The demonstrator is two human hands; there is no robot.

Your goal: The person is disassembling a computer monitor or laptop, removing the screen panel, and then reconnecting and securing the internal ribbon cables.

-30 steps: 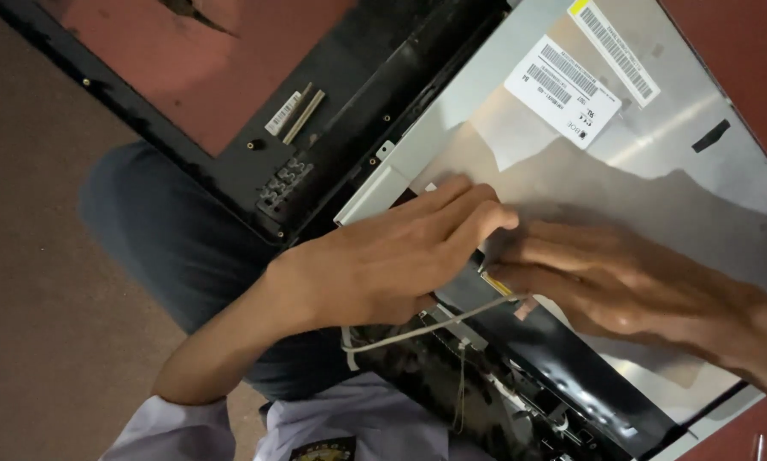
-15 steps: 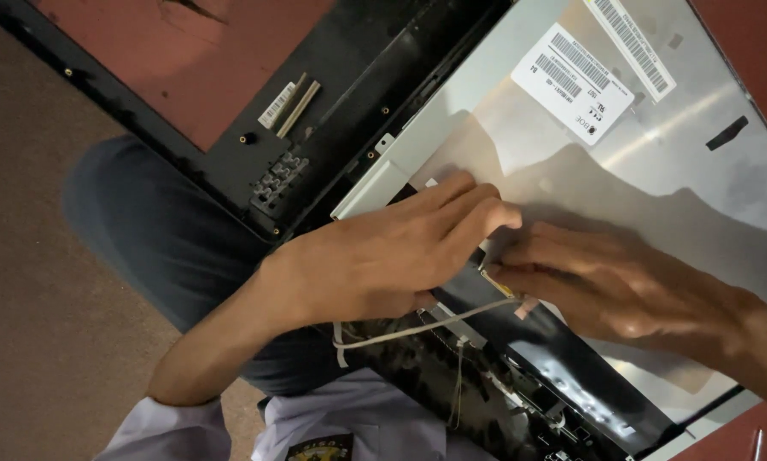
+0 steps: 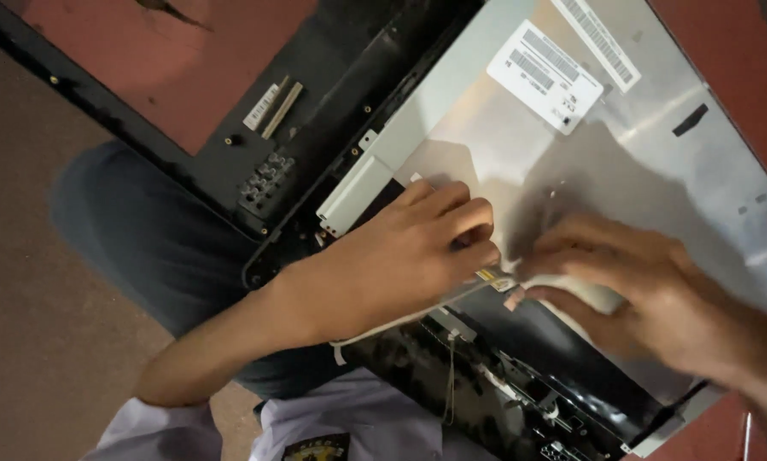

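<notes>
Both hands meet at the near edge of the silver panel back (image 3: 656,196), the left hand (image 3: 400,265) and right hand (image 3: 656,299) pinching a pale flat cable (image 3: 498,280) between fingertips.

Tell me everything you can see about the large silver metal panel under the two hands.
The silver metal panel looks like thin, dull-shiny sheet metal, the back of a flat screen lying face down. It sits slanted in the view inside a black frame. Two white barcode labels and a small black mark are stuck on it. The left hand rests on its lower edge; the right hand lies over it beside, fingers meeting at a small yellow tag. A white cable runs along that edge.
</notes>
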